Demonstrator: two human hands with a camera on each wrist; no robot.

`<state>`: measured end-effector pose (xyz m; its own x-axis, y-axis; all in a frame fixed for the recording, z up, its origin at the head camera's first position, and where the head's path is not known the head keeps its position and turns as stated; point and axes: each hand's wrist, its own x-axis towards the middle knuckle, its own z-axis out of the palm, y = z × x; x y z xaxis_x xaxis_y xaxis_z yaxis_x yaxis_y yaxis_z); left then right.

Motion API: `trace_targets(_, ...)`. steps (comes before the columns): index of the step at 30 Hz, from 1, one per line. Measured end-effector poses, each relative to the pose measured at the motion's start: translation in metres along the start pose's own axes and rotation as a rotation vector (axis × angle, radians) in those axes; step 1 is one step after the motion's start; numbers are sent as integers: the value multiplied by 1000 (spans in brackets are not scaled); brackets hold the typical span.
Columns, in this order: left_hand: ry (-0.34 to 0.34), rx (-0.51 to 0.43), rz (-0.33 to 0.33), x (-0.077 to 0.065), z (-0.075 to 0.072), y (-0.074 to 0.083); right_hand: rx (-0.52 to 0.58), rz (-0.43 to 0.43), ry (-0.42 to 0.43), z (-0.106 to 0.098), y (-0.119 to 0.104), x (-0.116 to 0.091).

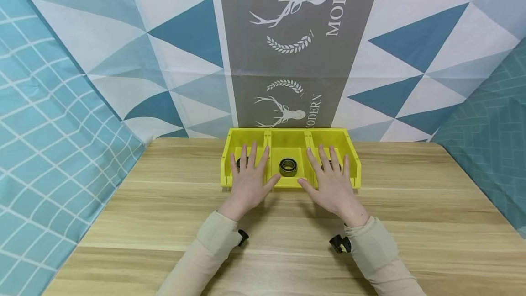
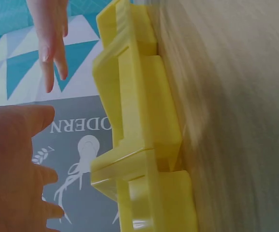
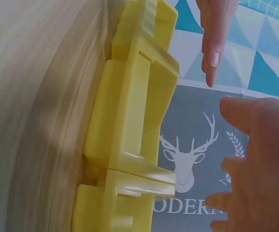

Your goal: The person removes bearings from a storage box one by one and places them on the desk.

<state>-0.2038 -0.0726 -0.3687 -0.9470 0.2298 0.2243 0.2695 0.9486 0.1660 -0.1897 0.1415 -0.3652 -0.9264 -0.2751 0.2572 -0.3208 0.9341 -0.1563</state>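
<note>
A yellow three-compartment bin (image 1: 287,137) stands on the table with a ball bearing in each compartment. The middle bearing (image 1: 288,167) shows whole. The left bearing (image 1: 239,162) and the right bearing (image 1: 338,166) are partly hidden behind fingers. My left hand (image 1: 249,186) is spread flat above the left compartment, fingers straight, holding nothing. Over the right compartment my right hand (image 1: 334,188) is spread the same way, also holding nothing. In both wrist views the hands hover apart from the bin's yellow wall (image 2: 134,96), and the bearings are out of sight.
The wood-grain table (image 1: 164,223) reaches back to a patterned cloth (image 1: 189,49) with triangles and deer heads. Blue tiled-pattern cloth (image 1: 53,118) hangs at the left, and a teal cloth (image 1: 489,150) at the right. A dark wrist device (image 1: 341,244) sits at the right cuff.
</note>
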Motion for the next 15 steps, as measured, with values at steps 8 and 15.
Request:
trace_targets(8, 9, 27, -9, 0, 1, -5, 35, -16, 32, 3, -3, 4)
trace_targets(15, 76, -27, 8, 1, -1, -14, 154, -74, 78, 8, -18, 15)
